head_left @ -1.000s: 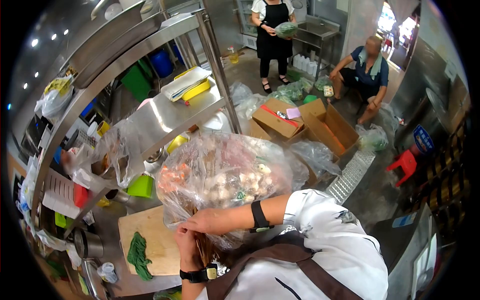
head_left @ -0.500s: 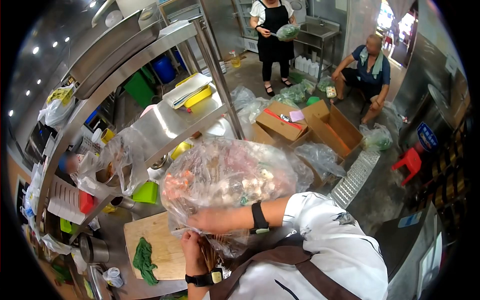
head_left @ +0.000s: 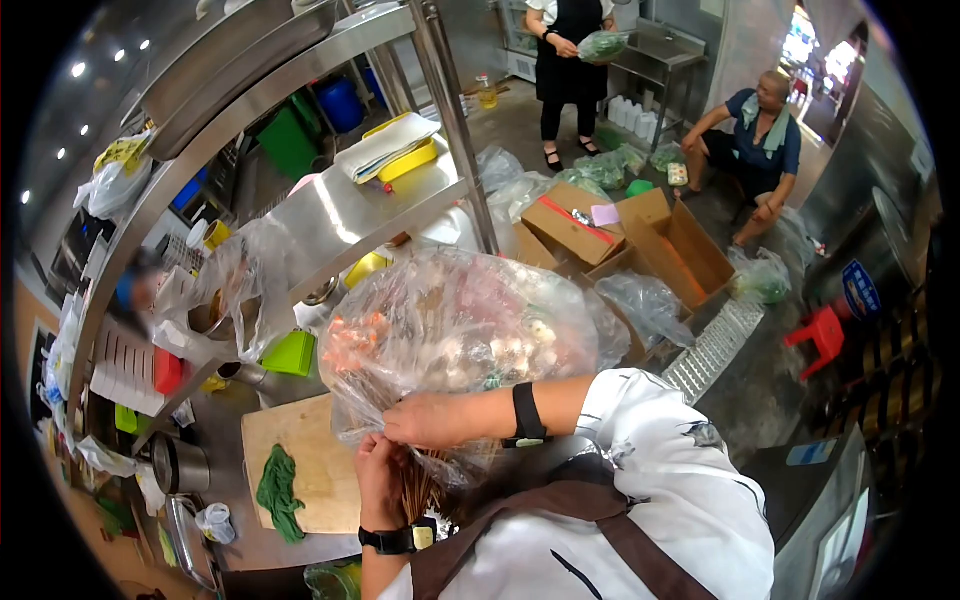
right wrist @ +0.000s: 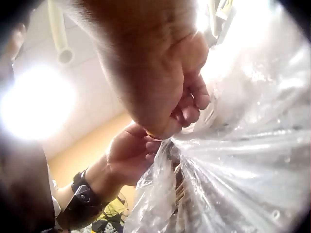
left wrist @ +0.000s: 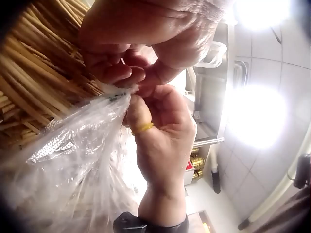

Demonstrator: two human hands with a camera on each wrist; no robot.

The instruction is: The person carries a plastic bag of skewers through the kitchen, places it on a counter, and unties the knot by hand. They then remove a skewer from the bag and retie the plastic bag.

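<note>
A large clear plastic bag [head_left: 455, 320] holds skewered food, with orange pieces at left and white ones in the middle. Bare wooden skewer sticks [left wrist: 43, 63] stick out at the gathered end nearest the person. My left hand [head_left: 380, 470] pinches the twisted plastic beside the sticks. Right against it, my right hand [head_left: 425, 420] grips the same gathered plastic between thumb and curled fingers. In the left wrist view the fingertips of both hands meet at the bag's pinched edge, and a yellow band [left wrist: 143, 128] circles the right thumb.
A cutting board [head_left: 310, 490] with a green cloth [head_left: 279, 492] lies left of the bag. A steel shelf [head_left: 340, 215] rises behind. Cardboard boxes [head_left: 690, 255] and a red stool [head_left: 822, 340] stand on the floor. One person [head_left: 575, 70] stands holding a bagged vegetable; another [head_left: 760, 150] sits.
The head view has shifted slightly. Both hands stay at the bag's gathered end; the right hand, blurred by motion half a second ago, now shows sharp beside the left.
</note>
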